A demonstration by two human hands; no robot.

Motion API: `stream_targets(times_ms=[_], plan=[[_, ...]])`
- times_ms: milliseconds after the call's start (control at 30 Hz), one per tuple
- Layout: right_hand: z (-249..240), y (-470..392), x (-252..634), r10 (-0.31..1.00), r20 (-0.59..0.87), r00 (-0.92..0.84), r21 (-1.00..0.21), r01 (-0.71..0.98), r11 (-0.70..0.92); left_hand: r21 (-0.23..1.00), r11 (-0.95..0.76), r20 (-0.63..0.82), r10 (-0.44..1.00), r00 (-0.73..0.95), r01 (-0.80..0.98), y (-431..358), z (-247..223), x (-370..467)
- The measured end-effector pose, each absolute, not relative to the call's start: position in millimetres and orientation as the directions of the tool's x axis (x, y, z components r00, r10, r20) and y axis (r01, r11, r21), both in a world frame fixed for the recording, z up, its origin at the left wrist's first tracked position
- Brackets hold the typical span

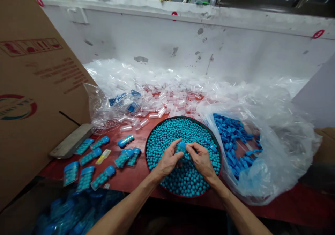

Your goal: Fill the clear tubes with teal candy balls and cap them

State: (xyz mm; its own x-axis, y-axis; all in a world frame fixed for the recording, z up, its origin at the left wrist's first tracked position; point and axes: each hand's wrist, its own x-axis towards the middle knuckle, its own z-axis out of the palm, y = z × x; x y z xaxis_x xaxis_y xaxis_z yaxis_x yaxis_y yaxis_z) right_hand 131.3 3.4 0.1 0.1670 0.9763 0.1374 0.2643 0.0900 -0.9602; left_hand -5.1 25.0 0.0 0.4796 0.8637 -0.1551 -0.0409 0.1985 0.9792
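Both hands meet over a round, dark-rimmed tray (219, 137) full of small turquoise balls (180, 127). Between them is a small clear container with a blue cap (181, 145), its lower part largely hidden by the fingers. My left hand (169, 158) is closed around its left side. The thumb and fingers of my right hand (201, 158) pinch the cap from the right. A few loose blue caps (213, 147) lie on the balls at the tray's right. Several capped containers filled with balls (86, 177) lie on the red table (131, 182) to the left.
A heap of clear empty containers (180, 100) spreads behind the tray. On the right, a plastic bag (274, 158) holds many blue caps (230, 144). A cardboard box (39, 71) and a grey block (72, 142) stand left. More filled containers (65, 210) lie below the table edge.
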Motion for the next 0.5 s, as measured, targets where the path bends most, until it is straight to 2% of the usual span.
stream_targets(times_ms=[167, 400, 500], plan=[[2.0, -1.1, 133.6, 0.991, 0.084, 0.105, -0.974, 0.217, 0.06, 0.981, 0.186, -0.139, 0.86, 0.49, -0.049, 20.4, 3.7, -6.3], [2.5, -1.5, 150.2, 0.98, 0.153, -0.131, -0.903, 0.385, 0.192, 0.984, 0.167, -0.124, 0.892, 0.434, -0.061, 14.5, -0.8, -1.4], [1.2, -2.7, 152.4, 0.975, 0.152, -0.164, -0.889, 0.409, 0.207, 0.987, 0.157, -0.131, 0.905, 0.404, -0.032, 13.3, -6.6, 0.6]])
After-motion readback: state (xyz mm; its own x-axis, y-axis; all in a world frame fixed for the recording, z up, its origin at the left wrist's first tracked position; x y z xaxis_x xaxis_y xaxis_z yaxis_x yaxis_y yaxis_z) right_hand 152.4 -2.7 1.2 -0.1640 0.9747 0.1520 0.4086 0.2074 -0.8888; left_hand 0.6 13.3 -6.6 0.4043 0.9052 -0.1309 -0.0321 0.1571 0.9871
